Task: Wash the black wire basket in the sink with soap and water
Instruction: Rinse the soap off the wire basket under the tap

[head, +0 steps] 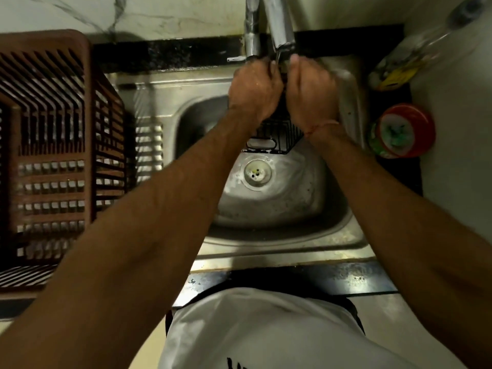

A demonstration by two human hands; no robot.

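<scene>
The basket (pixel 277 134) hangs over the sink (pixel 266 209), held up under the tap (pixel 281 25); only its lower wire part shows, below and between the two wrists, above the drain (pixel 257 173). The left hand (pixel 254 89) and the right hand (pixel 311 94) sit close together at the basket's top, just under the tap's mouth, fingers curled in around the upper wires, though the exact hold is hidden behind the hands. A red thread (pixel 323 126) circles the right wrist. Well left of the left forearm stands a brown crate (pixel 53 155). Right of the right hand, on the counter, sit a round red tub (pixel 404 130) and, beyond it, a clear bottle (pixel 410 57) lying tilted.
</scene>
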